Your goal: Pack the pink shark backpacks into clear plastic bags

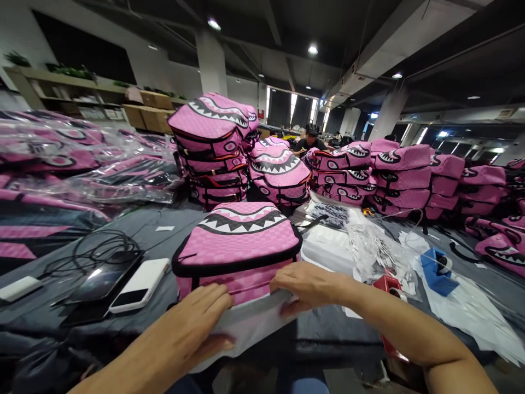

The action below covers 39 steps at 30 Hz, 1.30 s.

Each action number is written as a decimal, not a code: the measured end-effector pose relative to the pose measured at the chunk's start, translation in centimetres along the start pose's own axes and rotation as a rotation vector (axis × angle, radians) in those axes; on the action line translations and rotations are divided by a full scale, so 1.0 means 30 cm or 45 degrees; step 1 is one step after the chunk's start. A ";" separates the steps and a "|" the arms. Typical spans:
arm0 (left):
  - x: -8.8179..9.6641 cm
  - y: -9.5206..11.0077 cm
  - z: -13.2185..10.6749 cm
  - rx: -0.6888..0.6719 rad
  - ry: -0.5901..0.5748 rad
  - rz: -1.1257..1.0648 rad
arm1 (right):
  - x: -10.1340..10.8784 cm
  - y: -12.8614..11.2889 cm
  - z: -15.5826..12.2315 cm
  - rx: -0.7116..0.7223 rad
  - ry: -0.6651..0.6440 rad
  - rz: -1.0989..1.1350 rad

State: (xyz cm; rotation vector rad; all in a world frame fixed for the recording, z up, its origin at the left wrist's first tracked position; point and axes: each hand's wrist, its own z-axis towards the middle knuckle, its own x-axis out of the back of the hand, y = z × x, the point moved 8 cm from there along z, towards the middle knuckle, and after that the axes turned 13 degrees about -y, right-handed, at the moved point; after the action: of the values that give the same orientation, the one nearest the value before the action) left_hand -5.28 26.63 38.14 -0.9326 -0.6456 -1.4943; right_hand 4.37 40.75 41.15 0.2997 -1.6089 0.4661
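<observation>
A pink backpack [240, 241] with a black and white shark-teeth print lies on the dark table right in front of me. At its near end is the mouth of a clear plastic bag [250, 320]. My left hand [203, 317] grips the bag's edge at the left, thumb under and fingers over. My right hand [305, 284] pinches the bag's edge at the right, fingers curled against the backpack's bottom. Both hands are closed on the bag.
Stacks of the same pink backpacks [213, 148] stand behind and at the right [404, 175]. Bagged ones [82, 164] lie at the left. A white phone [139, 284], a tablet [100, 282] and cables are at my left. Plastic bags, a blue tape dispenser [437, 271], a distant person [309, 139].
</observation>
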 end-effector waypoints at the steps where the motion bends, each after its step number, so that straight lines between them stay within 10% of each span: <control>1: 0.033 0.007 0.027 -0.013 0.037 0.049 | 0.016 -0.008 -0.001 0.003 0.106 -0.055; 8: 0.096 0.021 0.074 0.083 0.451 0.246 | 0.024 -0.049 -0.025 -0.287 0.951 -0.302; 16: -0.057 0.052 0.006 0.005 0.031 0.021 | -0.034 -0.090 -0.035 -0.073 0.877 -0.567; 26: 0.040 0.062 -0.041 -0.173 0.353 0.265 | -0.158 -0.077 0.005 -0.025 0.233 -0.337; 33: -0.082 0.134 -0.096 0.005 0.260 0.193 | -0.230 -0.084 -0.035 -0.110 0.748 -0.600; 39: -0.054 0.123 -0.092 -0.011 0.380 0.285 | -0.317 -0.096 -0.018 -0.083 0.723 -0.492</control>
State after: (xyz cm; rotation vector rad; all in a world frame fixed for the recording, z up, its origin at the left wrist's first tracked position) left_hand -2.21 24.67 34.89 -0.7424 -0.3074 -1.3989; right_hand 7.07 37.67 32.09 0.3792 -0.9799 0.1743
